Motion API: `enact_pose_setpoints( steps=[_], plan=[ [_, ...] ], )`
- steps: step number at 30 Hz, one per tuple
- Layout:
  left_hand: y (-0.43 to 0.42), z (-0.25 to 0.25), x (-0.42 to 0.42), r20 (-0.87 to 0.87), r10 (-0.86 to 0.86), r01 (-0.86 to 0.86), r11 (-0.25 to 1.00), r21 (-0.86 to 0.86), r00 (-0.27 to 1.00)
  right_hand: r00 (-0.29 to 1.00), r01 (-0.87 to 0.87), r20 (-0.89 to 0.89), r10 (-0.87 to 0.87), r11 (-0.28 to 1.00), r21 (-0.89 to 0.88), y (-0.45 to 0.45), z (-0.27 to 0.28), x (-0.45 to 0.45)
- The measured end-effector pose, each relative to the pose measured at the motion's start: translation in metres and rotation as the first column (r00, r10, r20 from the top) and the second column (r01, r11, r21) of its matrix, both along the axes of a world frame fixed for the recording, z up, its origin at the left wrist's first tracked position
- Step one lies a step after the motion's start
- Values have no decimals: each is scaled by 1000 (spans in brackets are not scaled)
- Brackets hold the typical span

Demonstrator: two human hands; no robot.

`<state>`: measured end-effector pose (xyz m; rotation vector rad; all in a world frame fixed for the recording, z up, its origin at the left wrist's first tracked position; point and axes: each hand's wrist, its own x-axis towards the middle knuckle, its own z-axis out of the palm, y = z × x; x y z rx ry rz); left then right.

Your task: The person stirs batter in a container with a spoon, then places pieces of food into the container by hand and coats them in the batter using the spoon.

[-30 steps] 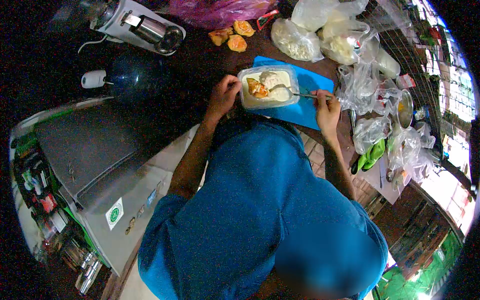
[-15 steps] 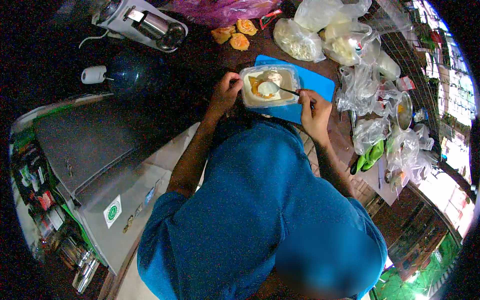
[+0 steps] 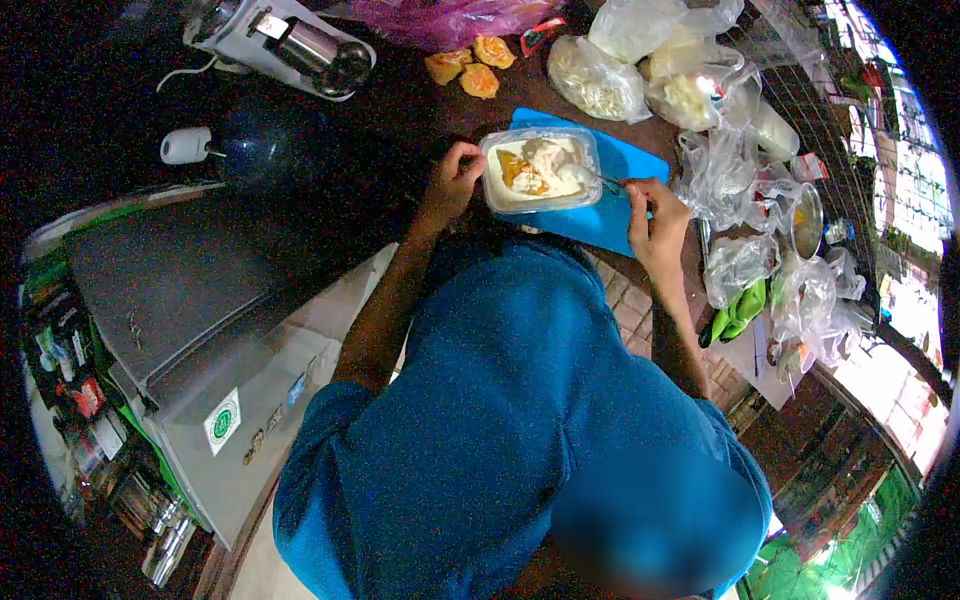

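A clear plastic container (image 3: pixel 487 196) stands on a blue cutting board (image 3: pixel 630 160). Inside it is a thick white cream (image 3: pixel 545 190) with an orange-yellow patch (image 3: pixel 513 170) on its left side and a paler, whipped-looking mound toward the upper right. My right hand (image 3: pixel 658 220) pinches the handle of a spoon (image 3: pixel 612 183), whose bowl lies at the right side of the cream and is hard to make out. My left hand (image 3: pixel 455 185) has its thumb and fingers closed at the container's left rim.
Several orange-yellow pieces (image 3: pixel 480 80) lie behind the container, near a pink plastic bag (image 3: pixel 450 20). A white and silver appliance (image 3: pixel 290 50) stands at the back left. Plastic bags (image 3: pixel 600 80) crowd the right side, along with a green item (image 3: pixel 738 312).
My right hand has moved right with the spoon, drawing its bowl from the orange patch to the container's right side. More white cream now covers that patch. My left hand stays put.
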<state>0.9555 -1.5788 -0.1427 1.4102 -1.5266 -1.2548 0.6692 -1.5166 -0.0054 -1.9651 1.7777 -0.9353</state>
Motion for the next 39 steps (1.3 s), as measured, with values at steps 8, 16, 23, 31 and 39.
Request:
enact_pose_setpoints(
  steps=[8, 16, 23, 31, 39],
  plan=[
    [0, -9, 2, -30, -7, 5, 999, -44, 1000, 979, 113, 163, -126, 990, 83, 1, -67, -10],
    [0, -16, 0, -60, 4, -9, 998, -70, 998, 793, 273, 505, -340, 940, 205, -1, -59, -18],
    [-1, -21, 2, -67, -12, 8, 998, -65, 998, 893, 187, 403, -200, 980, 72, -3, -55, 0],
    [1, -6, 1, -18, -13, 12, 999, -41, 1000, 976, 33, 211, -43, 998, 48, 1, -21, 18],
    [2, -12, 2, -19, 7, -8, 998, -65, 1000, 1000, -23, 18, 24, 999, -41, -1, 1, 0]
  ],
)
